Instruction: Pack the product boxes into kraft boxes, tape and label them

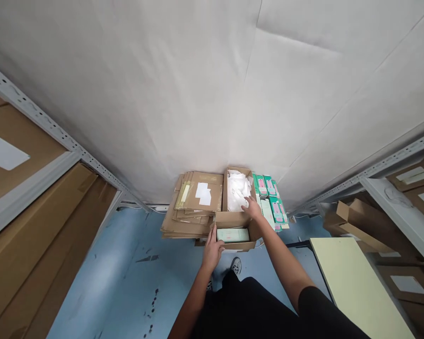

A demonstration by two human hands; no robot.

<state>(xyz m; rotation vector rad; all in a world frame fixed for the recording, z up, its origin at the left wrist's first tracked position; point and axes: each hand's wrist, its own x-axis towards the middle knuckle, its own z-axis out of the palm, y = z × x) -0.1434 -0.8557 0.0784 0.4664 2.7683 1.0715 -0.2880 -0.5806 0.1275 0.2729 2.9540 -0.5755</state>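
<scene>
A small open cardboard box [235, 246] stands at the near edge of the stacked goods, with a pale green carton [233, 235] lying inside it. My left hand [212, 249] grips this box at its left near corner. Just behind is a second open cardboard box [225, 190], filled with crumpled white sheets or bags [237, 186]; their exact kind is unclear. My right hand [253, 208] reaches to the near right part of the white pile, fingers stretched out and apart. Nothing shows in it, and its fingertips are at the pile.
Flattened cardboard [212, 181] is stacked on the left. Several green and pink product boxes [277, 209] stand on the right. Shelves with large cartons [49, 226] flank both sides. A pale yellow tabletop [356, 282] is at the lower right, and a grey-white wall [205, 94] rises behind.
</scene>
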